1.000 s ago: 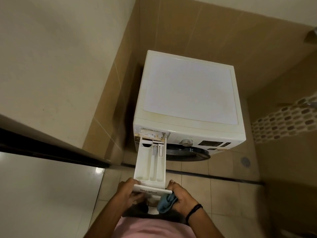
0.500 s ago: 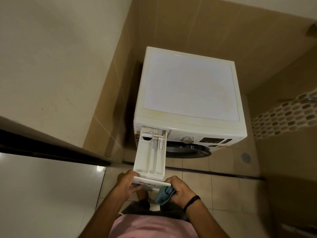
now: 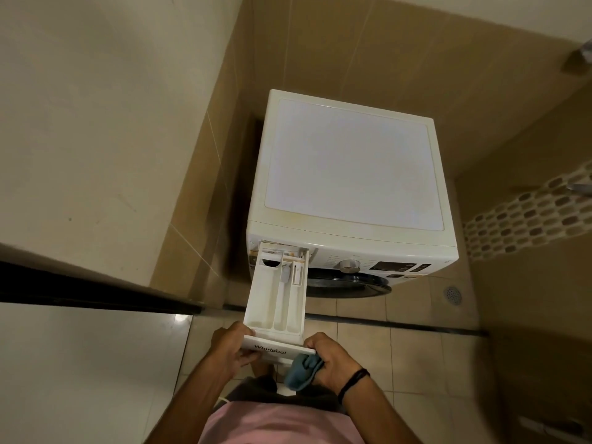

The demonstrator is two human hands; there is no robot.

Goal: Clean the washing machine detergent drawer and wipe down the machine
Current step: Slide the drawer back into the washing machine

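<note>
Left hand (image 3: 229, 349) and right hand (image 3: 331, 357) are gripping the detergent drawer (image 3: 275, 302) for removal, right fingers (image 3: 315, 342) seemingly also clutching the cloth (image 3: 299, 373).

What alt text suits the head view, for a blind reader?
A person's left hand and right hand hold the front of a white detergent drawer, pulled far out of a white washing machine. The right hand also grips a blue cloth.

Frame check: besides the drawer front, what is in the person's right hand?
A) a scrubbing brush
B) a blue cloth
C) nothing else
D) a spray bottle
B: the right hand grips the right end of the detergent drawer front, with a bunched blue cloth held under its fingers.
</note>
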